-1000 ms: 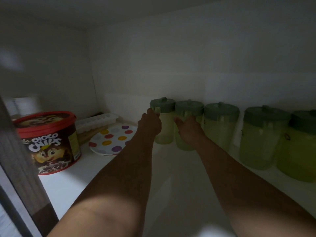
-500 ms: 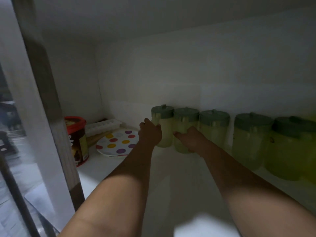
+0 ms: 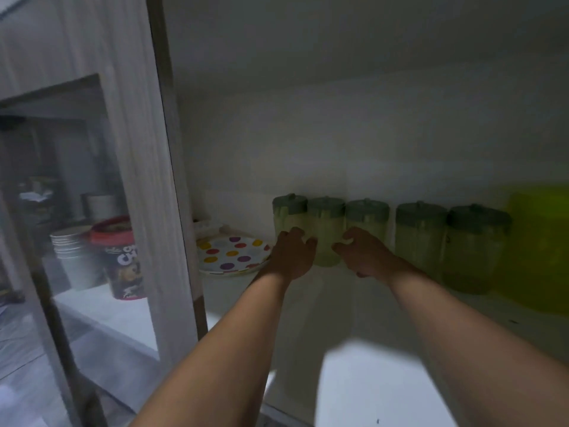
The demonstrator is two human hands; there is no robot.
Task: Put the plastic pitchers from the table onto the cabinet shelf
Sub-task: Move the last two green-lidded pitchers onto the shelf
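Observation:
Several pale green plastic pitchers with darker green lids stand in a row along the back wall of the white cabinet shelf (image 3: 354,303). My left hand (image 3: 292,257) lies against the front of the leftmost pitcher (image 3: 288,211), with its thumb toward the second pitcher (image 3: 326,229). My right hand (image 3: 363,257) is curled against the right side of the second pitcher and covers the lower part of the third pitcher (image 3: 366,215). Two more pitchers (image 3: 420,232) (image 3: 474,248) stand further right. All are upright, and the picture is blurred.
A bright yellow-green container (image 3: 538,248) ends the row at the right. A white plate with coloured dots (image 3: 231,254) lies left of the pitchers. The cabinet's glass door (image 3: 144,180) stands at the left, with a red-lidded cereal tub (image 3: 123,257) and a metal tin (image 3: 77,257) seen through it.
My view has pulled back and swung left, so the door now fills the left side. Both hands sit lower on the pitchers, and the right one has shifted a little right.

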